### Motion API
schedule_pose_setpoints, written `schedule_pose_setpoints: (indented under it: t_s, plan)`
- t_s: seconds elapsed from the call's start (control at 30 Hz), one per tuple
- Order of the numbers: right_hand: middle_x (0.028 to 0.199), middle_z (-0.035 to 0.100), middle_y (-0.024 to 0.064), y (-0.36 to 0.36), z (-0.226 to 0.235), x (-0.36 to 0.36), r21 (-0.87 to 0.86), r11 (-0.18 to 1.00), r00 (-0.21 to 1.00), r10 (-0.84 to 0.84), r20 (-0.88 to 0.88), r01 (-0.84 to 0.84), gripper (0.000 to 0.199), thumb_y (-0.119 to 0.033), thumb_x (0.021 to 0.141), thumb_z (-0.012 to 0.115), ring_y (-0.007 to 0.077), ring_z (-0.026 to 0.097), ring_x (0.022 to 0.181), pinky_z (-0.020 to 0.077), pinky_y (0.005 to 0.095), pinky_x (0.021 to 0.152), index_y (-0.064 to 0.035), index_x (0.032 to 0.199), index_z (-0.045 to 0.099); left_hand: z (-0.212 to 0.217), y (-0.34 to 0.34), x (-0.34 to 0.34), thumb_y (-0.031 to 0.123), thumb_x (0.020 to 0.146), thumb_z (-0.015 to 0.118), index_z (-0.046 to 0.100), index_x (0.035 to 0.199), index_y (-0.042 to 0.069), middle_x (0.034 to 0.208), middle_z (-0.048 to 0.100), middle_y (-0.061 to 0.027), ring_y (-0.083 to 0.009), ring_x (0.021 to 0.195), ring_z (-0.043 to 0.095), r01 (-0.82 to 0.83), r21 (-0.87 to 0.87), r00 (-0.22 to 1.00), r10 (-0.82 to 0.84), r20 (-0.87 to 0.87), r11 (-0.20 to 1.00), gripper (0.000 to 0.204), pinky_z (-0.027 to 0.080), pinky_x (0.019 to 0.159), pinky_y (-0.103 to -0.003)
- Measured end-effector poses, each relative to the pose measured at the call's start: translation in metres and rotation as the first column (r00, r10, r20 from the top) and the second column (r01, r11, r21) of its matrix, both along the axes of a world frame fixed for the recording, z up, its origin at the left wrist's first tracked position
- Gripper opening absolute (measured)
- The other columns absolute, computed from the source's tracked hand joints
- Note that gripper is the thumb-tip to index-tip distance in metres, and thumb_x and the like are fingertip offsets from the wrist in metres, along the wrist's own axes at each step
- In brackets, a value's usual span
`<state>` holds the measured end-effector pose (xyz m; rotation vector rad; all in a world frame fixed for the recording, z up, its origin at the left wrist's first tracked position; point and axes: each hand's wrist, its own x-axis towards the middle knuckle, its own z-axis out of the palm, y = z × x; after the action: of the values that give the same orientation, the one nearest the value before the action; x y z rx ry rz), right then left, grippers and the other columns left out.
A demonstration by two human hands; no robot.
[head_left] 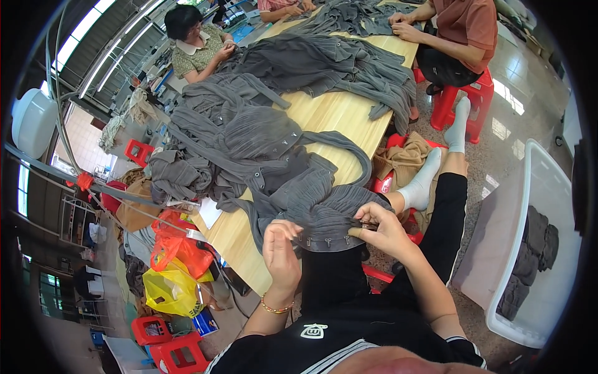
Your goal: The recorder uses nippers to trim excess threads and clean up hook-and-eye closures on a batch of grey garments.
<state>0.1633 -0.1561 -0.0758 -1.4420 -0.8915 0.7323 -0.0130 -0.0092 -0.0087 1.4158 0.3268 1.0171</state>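
A dark grey gathered garment (327, 215) hangs over the table edge onto my lap, with a row of small metal hooks along its lower band. My left hand (281, 246) is beside the band's left end, fingers curled and tips together; whatever they pinch is too small to see. At the band's right end, my right hand (383, 230) has thumb and forefinger closed by the cloth. A small dark thing shows between its fingers, its kind unclear. The thumb has a tan covering on its tip.
Grey garments (261, 131) are heaped along the wooden table (349, 115). Other people work at its far side. A white bin (498, 274) with folded dark cloth stands right. Plastic bags (168, 290), red stools (177, 355) and a cord lie left. A red stool (464, 106) stands far right.
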Motion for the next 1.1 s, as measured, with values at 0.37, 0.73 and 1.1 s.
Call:
schedule_pose_setpoints:
  t_s: [0.37,0.73,1.1]
  plan:
    - [0.081,0.054,-0.0048,-0.05,0.02,0.045,0.038,0.998,0.995,-0.049,0.083,0.046,0.017,0.001,0.082,0.074,0.0053,0.052,0.08,0.0447,0.0235,0.072,-0.0033,0.086,0.059,-0.014,0.038,-0.005,0.019,0.108,0.045,0.063,0.105,-0.003,0.111,0.062,-0.0107,-0.0217,0.11,0.057,-0.041,0.343,0.939,0.153,-0.308,0.939,0.029,0.041,0.101,-0.033]
    - [0.079,0.058,-0.0074,-0.087,-0.022,0.069,0.036,0.994,0.994,-0.1,-0.035,0.101,0.011,-0.01,0.092,0.074,-0.0003,0.045,0.062,0.0332,0.0194,0.055,-0.0061,0.092,0.064,-0.039,0.042,-0.013,0.004,0.099,0.06,0.069,0.117,0.0,0.118,0.066,-0.013,-0.0263,0.112,0.061,0.113,0.669,0.852,0.274,-0.445,0.735,0.02,0.045,0.103,-0.036]
    - [0.091,0.057,-0.0056,-0.093,-0.02,0.086,-0.019,1.0,0.999,-0.019,-0.044,0.019,0.007,-0.009,0.095,0.068,0.004,0.053,0.087,0.0408,0.0216,0.079,-0.0063,0.095,0.062,0.02,0.044,-0.049,-0.004,0.097,0.061,0.068,0.106,-0.004,0.105,0.07,-0.0141,-0.0329,0.109,0.068,0.114,0.891,0.88,0.371,-0.296,0.44,0.012,0.051,0.099,-0.04]
